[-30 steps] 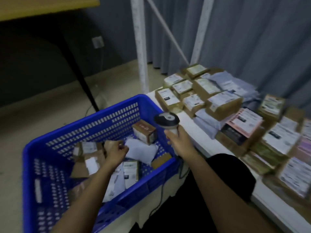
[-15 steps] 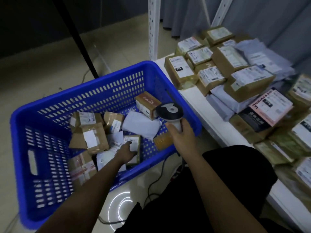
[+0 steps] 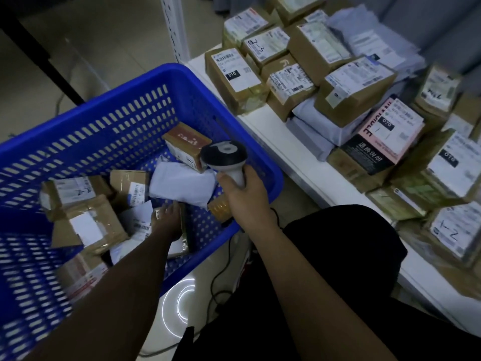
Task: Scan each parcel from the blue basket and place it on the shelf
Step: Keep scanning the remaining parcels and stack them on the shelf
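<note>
The blue basket sits at the left with several brown and white parcels inside. My left hand reaches down into it and grips a small flat parcel near the basket's front wall; the hand hides most of that parcel. My right hand holds the white handle of a barcode scanner over the basket's right corner, its dark head pointing into the basket. A white soft mailer and a brown box lie just under the scanner. The white shelf is at the right.
The shelf carries several labelled cardboard boxes and grey mailers, packed close together. A white upright shelf post stands behind the basket. The scanner's black cable trails over the floor between basket and my legs.
The view has tilted further down and closer. My left hand slid forward over the small flat parcel, which now looks tipped up. My right hand keeps the scanner over the basket corner.
</note>
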A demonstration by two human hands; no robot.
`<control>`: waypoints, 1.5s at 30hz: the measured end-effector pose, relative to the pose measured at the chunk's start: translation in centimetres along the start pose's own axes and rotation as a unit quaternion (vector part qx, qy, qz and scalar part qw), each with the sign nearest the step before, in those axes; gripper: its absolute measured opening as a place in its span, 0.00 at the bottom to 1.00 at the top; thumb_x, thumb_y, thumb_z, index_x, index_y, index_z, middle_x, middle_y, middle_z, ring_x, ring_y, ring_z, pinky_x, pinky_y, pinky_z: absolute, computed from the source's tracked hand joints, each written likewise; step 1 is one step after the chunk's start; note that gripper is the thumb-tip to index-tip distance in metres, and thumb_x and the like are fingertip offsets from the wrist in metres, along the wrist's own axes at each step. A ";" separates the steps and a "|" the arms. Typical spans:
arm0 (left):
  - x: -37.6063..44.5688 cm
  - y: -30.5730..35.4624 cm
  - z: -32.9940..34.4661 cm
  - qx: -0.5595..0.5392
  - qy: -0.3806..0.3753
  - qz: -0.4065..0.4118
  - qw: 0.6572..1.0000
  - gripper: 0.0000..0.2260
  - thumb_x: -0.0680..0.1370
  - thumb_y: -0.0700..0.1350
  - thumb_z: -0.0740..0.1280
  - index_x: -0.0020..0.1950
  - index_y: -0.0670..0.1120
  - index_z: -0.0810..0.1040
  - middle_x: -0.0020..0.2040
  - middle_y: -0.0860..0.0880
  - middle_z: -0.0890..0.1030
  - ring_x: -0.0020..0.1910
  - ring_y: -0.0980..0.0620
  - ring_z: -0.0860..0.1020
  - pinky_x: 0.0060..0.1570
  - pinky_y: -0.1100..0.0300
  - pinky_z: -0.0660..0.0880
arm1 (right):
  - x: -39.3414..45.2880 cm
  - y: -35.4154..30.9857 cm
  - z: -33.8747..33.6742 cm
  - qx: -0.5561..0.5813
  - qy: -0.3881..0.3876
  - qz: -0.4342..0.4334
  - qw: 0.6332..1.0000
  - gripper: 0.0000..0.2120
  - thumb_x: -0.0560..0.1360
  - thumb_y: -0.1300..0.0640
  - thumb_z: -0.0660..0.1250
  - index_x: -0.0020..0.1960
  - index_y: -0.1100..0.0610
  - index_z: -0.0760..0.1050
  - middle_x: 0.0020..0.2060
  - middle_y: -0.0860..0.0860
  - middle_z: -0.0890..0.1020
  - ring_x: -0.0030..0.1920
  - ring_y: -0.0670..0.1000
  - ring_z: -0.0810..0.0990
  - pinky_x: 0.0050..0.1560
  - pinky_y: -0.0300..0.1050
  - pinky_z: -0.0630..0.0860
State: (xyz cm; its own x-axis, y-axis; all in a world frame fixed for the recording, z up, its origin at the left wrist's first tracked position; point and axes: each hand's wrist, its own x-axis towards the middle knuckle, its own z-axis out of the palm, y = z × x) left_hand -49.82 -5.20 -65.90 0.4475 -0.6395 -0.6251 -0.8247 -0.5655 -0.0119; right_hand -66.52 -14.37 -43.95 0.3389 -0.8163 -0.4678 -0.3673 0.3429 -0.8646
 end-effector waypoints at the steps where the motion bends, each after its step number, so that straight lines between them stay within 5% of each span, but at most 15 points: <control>1: 0.1 0.0 0.1 0.030 0.012 -0.001 0.999 0.34 0.79 0.44 0.61 0.78 0.42 0.43 0.75 0.43 0.58 0.75 0.42 0.57 0.70 0.48 0.58 | 0.0 0.0 0.1 0.000 -0.001 0.000 1.000 0.20 0.77 0.51 0.66 0.68 0.53 0.70 0.57 0.50 0.79 0.54 0.50 0.78 0.53 0.47 0.75; 5: -0.4 -0.2 0.8 0.042 -0.032 -0.007 0.999 0.38 0.78 0.50 0.64 0.78 0.44 0.43 0.74 0.40 0.57 0.73 0.39 0.59 0.67 0.47 0.62 | 0.2 0.1 0.6 0.006 -0.011 0.003 1.000 0.16 0.77 0.52 0.66 0.64 0.53 0.72 0.51 0.47 0.80 0.49 0.46 0.78 0.48 0.42 0.73; 10: 1.0 -0.8 0.6 0.009 0.021 0.017 1.000 0.35 0.79 0.45 0.62 0.78 0.42 0.43 0.78 0.40 0.48 0.77 0.41 0.49 0.73 0.49 0.55 | 0.6 0.4 0.7 0.007 0.002 -0.004 1.000 0.10 0.76 0.52 0.67 0.57 0.50 0.74 0.46 0.44 0.80 0.47 0.44 0.79 0.47 0.42 0.76; 14: 0.4 -0.6 1.0 0.077 0.042 0.045 0.995 0.30 0.79 0.42 0.61 0.77 0.41 0.52 0.71 0.41 0.64 0.70 0.43 0.65 0.67 0.53 0.64 | 0.8 0.2 0.6 0.024 0.003 0.015 1.000 0.13 0.76 0.52 0.67 0.59 0.51 0.74 0.47 0.44 0.80 0.46 0.44 0.79 0.46 0.43 0.75; 18: 0.3 -2.6 -0.4 0.047 0.013 0.019 0.999 0.29 0.74 0.50 0.70 0.71 0.46 0.64 0.68 0.42 0.66 0.68 0.42 0.65 0.65 0.52 0.64 | 1.1 0.0 0.7 0.030 0.006 0.023 0.999 0.15 0.77 0.52 0.67 0.63 0.52 0.73 0.51 0.47 0.80 0.48 0.45 0.79 0.48 0.42 0.74; 21: 0.7 -5.0 -0.5 -0.042 0.000 0.023 0.999 0.33 0.70 0.55 0.74 0.70 0.49 0.65 0.70 0.42 0.65 0.70 0.39 0.61 0.67 0.50 0.60 | 1.1 -0.1 1.0 0.026 0.002 0.023 0.999 0.16 0.77 0.52 0.66 0.64 0.52 0.73 0.51 0.47 0.80 0.50 0.47 0.79 0.50 0.44 0.74; 24: 0.2 -5.5 -0.1 -0.230 0.004 0.051 0.972 0.24 0.69 0.50 0.75 0.61 0.48 0.70 0.65 0.44 0.71 0.69 0.41 0.65 0.70 0.45 0.57 | 1.0 -0.2 1.3 0.029 -0.002 0.023 0.999 0.15 0.77 0.52 0.66 0.63 0.52 0.73 0.49 0.46 0.79 0.48 0.46 0.78 0.49 0.42 0.73; 27: -0.1 -6.1 -1.4 -0.293 -0.025 0.075 0.953 0.18 0.68 0.45 0.76 0.51 0.50 0.70 0.56 0.41 0.77 0.59 0.42 0.75 0.61 0.49 0.70 | 0.9 -0.1 1.4 0.024 -0.003 0.025 0.999 0.15 0.77 0.52 0.66 0.63 0.53 0.73 0.50 0.48 0.79 0.50 0.48 0.78 0.50 0.43 0.73; 30: -0.4 -6.7 -2.9 -0.220 -0.059 0.084 0.970 0.20 0.71 0.41 0.74 0.57 0.47 0.68 0.59 0.42 0.77 0.57 0.44 0.76 0.50 0.58 0.70 | 0.8 0.1 1.4 0.019 -0.002 0.027 0.999 0.18 0.77 0.51 0.66 0.65 0.53 0.73 0.54 0.49 0.80 0.52 0.49 0.79 0.53 0.47 0.75; 33: -0.4 -6.9 -3.8 -0.180 -0.074 0.077 0.978 0.34 0.70 0.42 0.76 0.72 0.43 0.64 0.68 0.41 0.68 0.66 0.42 0.68 0.58 0.59 0.67 | 0.7 0.2 1.4 0.013 0.009 0.037 0.999 0.21 0.76 0.49 0.67 0.67 0.53 0.72 0.57 0.51 0.80 0.55 0.52 0.79 0.60 0.55 0.76; 38: -2.1 -7.8 -3.5 -0.156 -0.084 0.055 0.983 0.38 0.67 0.57 0.76 0.73 0.51 0.64 0.72 0.40 0.59 0.72 0.39 0.58 0.69 0.49 0.61 | 0.4 0.2 1.0 0.021 0.011 0.040 0.999 0.20 0.77 0.51 0.66 0.68 0.54 0.71 0.57 0.51 0.79 0.54 0.53 0.79 0.56 0.53 0.76; 42: -3.6 -8.1 -3.0 -0.280 -0.097 0.104 0.949 0.39 0.65 0.38 0.78 0.70 0.46 0.61 0.65 0.42 0.68 0.65 0.40 0.70 0.58 0.47 0.75 | 0.3 0.4 0.7 0.023 0.014 0.047 0.999 0.13 0.77 0.52 0.67 0.60 0.52 0.73 0.48 0.47 0.79 0.48 0.51 0.79 0.54 0.54 0.78; 45: -4.3 -7.5 -2.5 -0.228 -0.055 0.121 0.964 0.41 0.67 0.41 0.76 0.73 0.48 0.57 0.65 0.42 0.64 0.65 0.41 0.68 0.60 0.51 0.72 | 0.3 0.6 0.4 0.026 0.012 0.049 0.998 0.09 0.77 0.53 0.66 0.56 0.49 0.72 0.45 0.46 0.78 0.47 0.50 0.79 0.52 0.52 0.78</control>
State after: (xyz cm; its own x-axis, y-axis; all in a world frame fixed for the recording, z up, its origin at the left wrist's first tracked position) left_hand -44.72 0.52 -61.17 0.2004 -0.7373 -0.6452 -0.6513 -0.5922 0.4744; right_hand -66.29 -14.22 -44.71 0.2826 -0.7883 -0.5466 -0.3524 0.4446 -0.8235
